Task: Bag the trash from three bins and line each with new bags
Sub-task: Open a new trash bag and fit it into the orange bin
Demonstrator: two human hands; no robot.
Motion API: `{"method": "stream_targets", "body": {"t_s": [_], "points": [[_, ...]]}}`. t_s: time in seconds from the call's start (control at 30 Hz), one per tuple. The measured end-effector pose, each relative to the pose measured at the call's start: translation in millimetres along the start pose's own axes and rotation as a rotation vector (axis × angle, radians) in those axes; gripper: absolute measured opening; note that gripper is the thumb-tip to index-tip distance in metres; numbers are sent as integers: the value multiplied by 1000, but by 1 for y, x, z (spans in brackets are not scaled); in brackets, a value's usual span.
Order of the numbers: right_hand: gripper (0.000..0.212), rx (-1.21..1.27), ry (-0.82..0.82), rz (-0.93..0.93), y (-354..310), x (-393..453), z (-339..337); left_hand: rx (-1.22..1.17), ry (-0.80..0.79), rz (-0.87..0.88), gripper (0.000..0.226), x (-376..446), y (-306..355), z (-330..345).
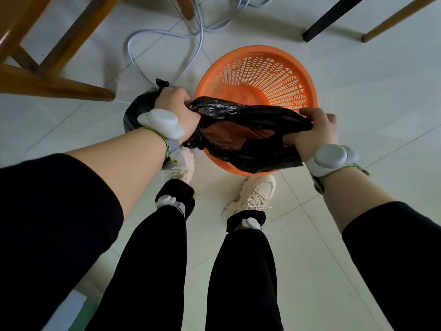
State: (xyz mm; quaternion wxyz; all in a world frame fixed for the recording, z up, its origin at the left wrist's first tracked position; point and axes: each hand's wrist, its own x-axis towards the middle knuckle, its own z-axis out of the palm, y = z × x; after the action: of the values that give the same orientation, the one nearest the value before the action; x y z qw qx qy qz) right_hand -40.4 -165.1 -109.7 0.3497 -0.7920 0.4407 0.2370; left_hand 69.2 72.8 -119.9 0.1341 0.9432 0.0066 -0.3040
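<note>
**New black bag being stretched open over the orange bin**

So, a fresh black bag (248, 130) was held spread between both hands right above the near rim of the orange bin (257, 75), a round plastic basket with lattice sides that sat on the pale tiled floor (358, 91). The bag's mouth was pulled open enough that the orange of the bin could be seen through the gap in the middle, and the lower part of the bag was draped over the bin's near edge.

The left hand (176, 111) was curled tight around the bag's left edge, plastic bunched up in the fist. The right hand (315, 132) was gripped on the opposite edge, fingers folded over the plastic and thumb tucked under. Grey wrist trackers (162, 123) were strapped on both arms, and similar ones on the ankles.

A tied-off trash bag (140, 106), also black and knotted at the top, was parked on the floor just left of the bin, partly hidden behind the left wrist. Whether it touched the bin couldn't be made out.

Cream sneakers (255, 194) were planted just in front of the bin, the left one mostly hidden. A wooden chair (47, 68) was seen at upper left, pale cables (198, 37) looped across the tiles behind the bin, and a couple of table legs (334, 17) at upper right.
</note>
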Motion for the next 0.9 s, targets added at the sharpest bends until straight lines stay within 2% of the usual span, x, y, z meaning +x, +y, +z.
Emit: {"method": "stream_targets", "body": {"t_s": [0.07, 0.2, 0.3, 0.4, 0.47, 0.53, 0.57, 0.6, 0.63, 0.7, 0.8, 0.87, 0.9], "points": [[58, 87, 17, -20, -7, 4, -1, -88, -16, 65, 5, -3, 9, 0], [24, 97, 70, -40, -24, 21, -11, -200, -134, 71, 26, 1, 17, -6], [5, 236, 10, 17, -33, 34, -21, -167, -246, 72, 37, 8, 9, -8], [4, 192, 9, 35, -36, 50, -27, 21, -394, 150, 38, 9, 3, -15], [14, 179, 0, 12, -45, 58, -26, -28, -457, 90, 47, 9, 7, -17], [38, 104, 10, -22, -53, 68, -24, -464, -423, -78, 25, 8, 17, -16], [46, 72, 15, -30, -58, 72, -23, -696, -348, -154, 11, 8, 22, -14], [50, 36, 18, -38, -61, 78, -22, -816, -251, -199, 6, 13, 22, -9], [50, -1, 17, -51, -65, 82, -21, -799, -169, -193, 19, 19, 20, -5], [45, -48, 19, -84, -73, 86, -21, -540, -57, -108, 31, 29, 15, -1], [32, -45, 40, -126, -82, 92, -22, -279, 81, 76, 23, 39, 14, -5], [31, -65, 46, -140, -89, 99, -21, -270, 57, 194, 28, 42, 17, -9], [32, -65, 49, -140, -93, 103, -21, -262, -23, 231, 39, 43, 19, -12]]}}
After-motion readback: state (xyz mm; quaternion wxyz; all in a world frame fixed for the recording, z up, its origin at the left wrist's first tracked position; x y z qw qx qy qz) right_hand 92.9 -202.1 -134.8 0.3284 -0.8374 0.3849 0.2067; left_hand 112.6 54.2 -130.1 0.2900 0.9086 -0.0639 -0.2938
